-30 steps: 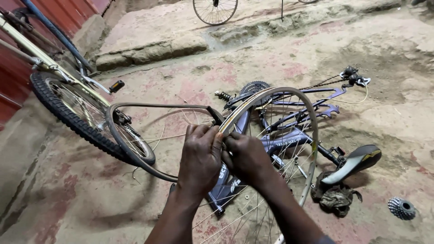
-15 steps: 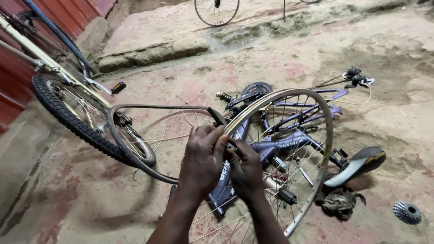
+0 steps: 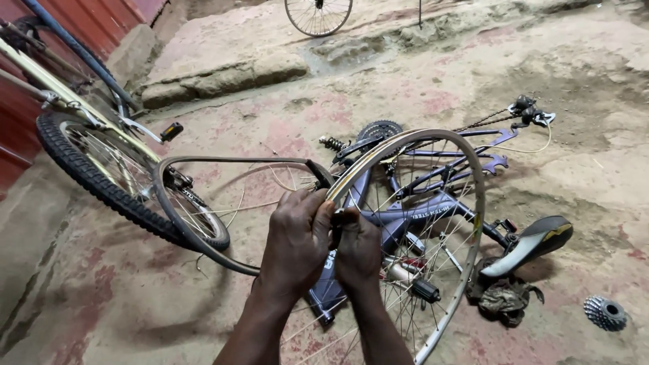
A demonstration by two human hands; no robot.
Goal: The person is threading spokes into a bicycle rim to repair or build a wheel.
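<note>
We see no packages or signs, only pale lettering on the purple bicycle frame (image 3: pixel 433 209) lying on the ground. Our left hand (image 3: pixel 297 247) clenches around the bare wheel rim (image 3: pixel 473 203) and the loose black tyre (image 3: pixel 203 236) where they meet; our right hand (image 3: pixel 357 247) pinches the rim just beside it, fingers closed. The tyre loops out to the left of our fingers, the rim arcs to the right. A cassette sprocket (image 3: pixel 605 312) lies near the saddle (image 3: pixel 534 243).

Bare spoked rim (image 3: pixel 473 203) upright, black inner tube (image 3: pixel 203 233) half off.
</note>
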